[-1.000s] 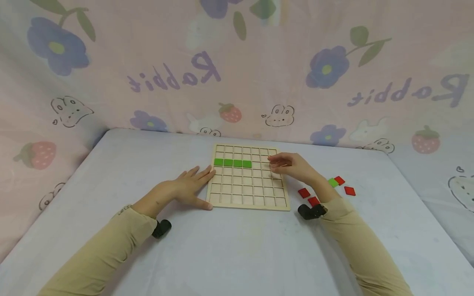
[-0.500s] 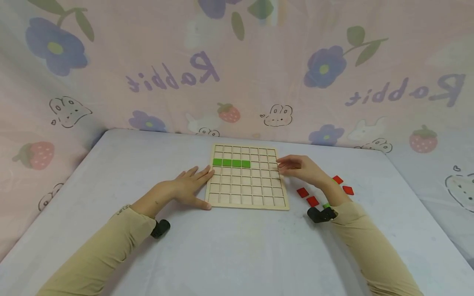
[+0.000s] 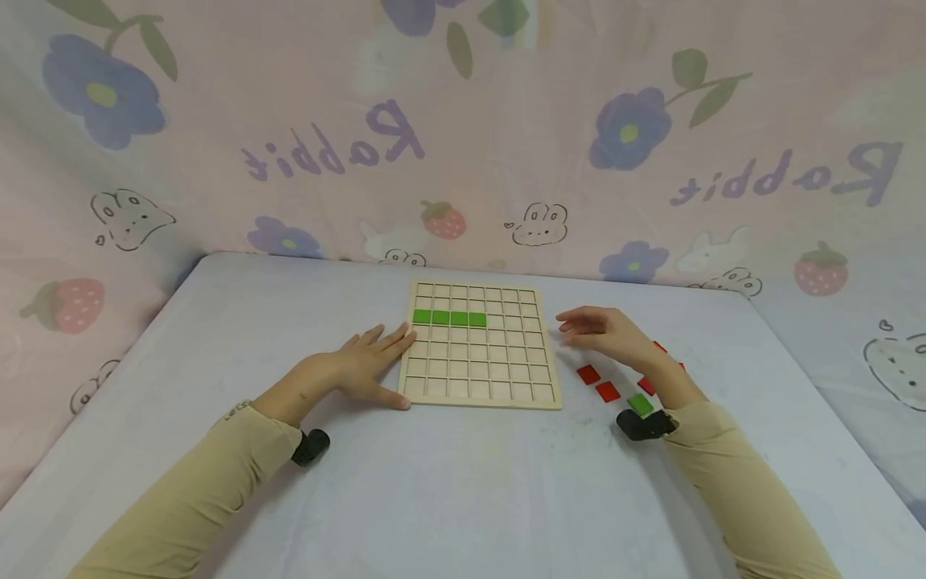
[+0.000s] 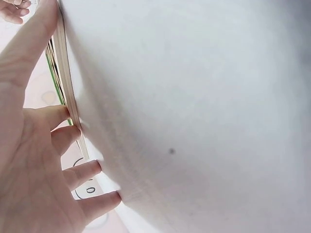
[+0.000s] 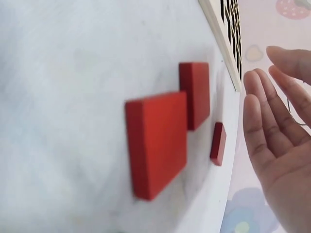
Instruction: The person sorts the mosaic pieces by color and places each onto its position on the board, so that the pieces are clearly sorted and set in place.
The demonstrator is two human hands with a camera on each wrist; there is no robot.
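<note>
A pale wooden grid board (image 3: 480,350) lies on the white table, with a row of several green tiles (image 3: 459,319) in its third row from the back, starting at the left edge. The left hand (image 3: 365,367) is spread flat, its fingertips and thumb touching the board's left edge; the left wrist view shows the same hand (image 4: 43,150) against the board's side (image 4: 68,77). Just off the board's right edge hovers the right hand (image 3: 611,334), fingers relaxed and holding nothing. In the right wrist view that hand (image 5: 282,121) is empty above the table.
Red tiles (image 3: 589,375) and a green tile (image 3: 640,404) lie right of the board, some partly hidden by the right forearm. Red tiles (image 5: 163,145) appear large in the right wrist view. A patterned curtain (image 3: 463,145) hangs behind the table.
The right hand has moved right, from over the board's right columns to beyond its edge. The left hand stays at the left edge. The green tile near the right wrist is more exposed.
</note>
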